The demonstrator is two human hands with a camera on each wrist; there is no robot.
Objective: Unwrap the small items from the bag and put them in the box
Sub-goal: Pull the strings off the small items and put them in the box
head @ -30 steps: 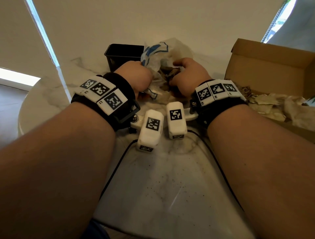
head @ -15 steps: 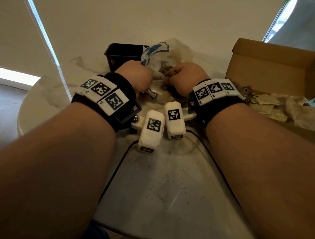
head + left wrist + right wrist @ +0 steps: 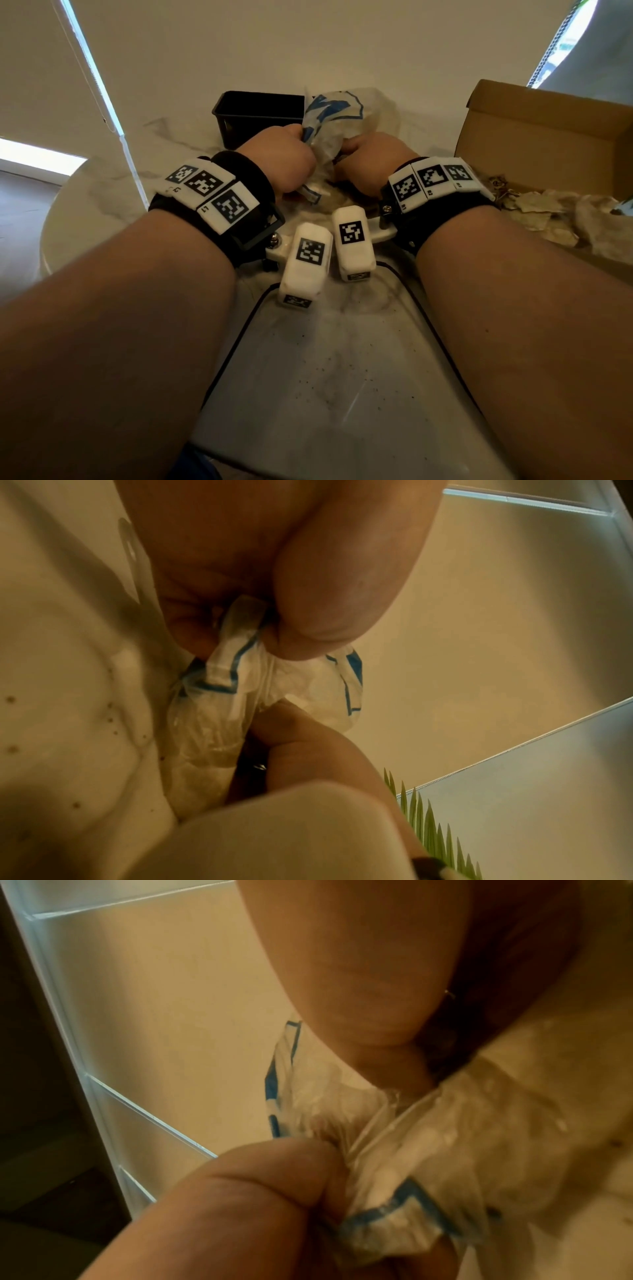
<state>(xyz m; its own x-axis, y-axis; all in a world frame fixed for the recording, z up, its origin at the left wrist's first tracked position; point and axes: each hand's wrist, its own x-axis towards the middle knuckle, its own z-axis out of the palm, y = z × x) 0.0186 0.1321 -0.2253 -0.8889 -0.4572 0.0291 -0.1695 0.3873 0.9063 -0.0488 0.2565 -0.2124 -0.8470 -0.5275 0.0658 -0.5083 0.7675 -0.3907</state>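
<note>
At the centre of the head view, the left hand [image 3: 281, 157] and right hand [image 3: 368, 161] each pinch the bag [image 3: 337, 116] (clear plastic, blue print) with curled fingers [image 3: 329, 610], on the marble surface [image 3: 308, 377]. The cardboard box [image 3: 548, 137] stands open at right; a black bin [image 3: 257, 113] behind.

The head camera is looking forward and down over both forearms at the desk [image 3: 308, 394], with the hands meeting at mid-frame. Each wrist camera is peering along its palm from very near, and all three views are sharing the crumpled bag [image 3: 337, 116] [image 3: 219, 723] [image 3: 394, 1150].
</note>
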